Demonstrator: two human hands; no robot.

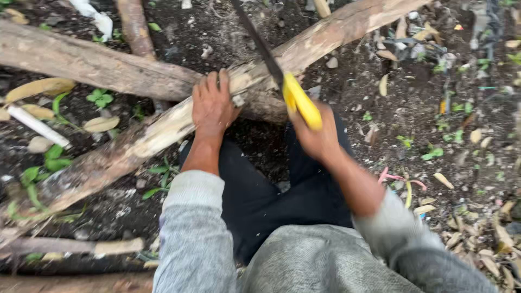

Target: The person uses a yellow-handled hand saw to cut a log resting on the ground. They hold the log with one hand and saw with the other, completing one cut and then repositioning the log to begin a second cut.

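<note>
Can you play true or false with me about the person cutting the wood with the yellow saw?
1. The right hand grips a saw with a yellow handle. True.
2. The left hand is lifted in the air, away from the wood. False: it rests flat on the long pale log.
3. The saw blade meets the pale log close to the left hand. True.
4. The pale log lies on a clean wooden floor. False: it lies on dark soil strewn with dry leaves and small green plants.
5. A second, darker log crosses the pale one. True.
6. The person wears red sleeves. False: the sleeves are grey.
</note>
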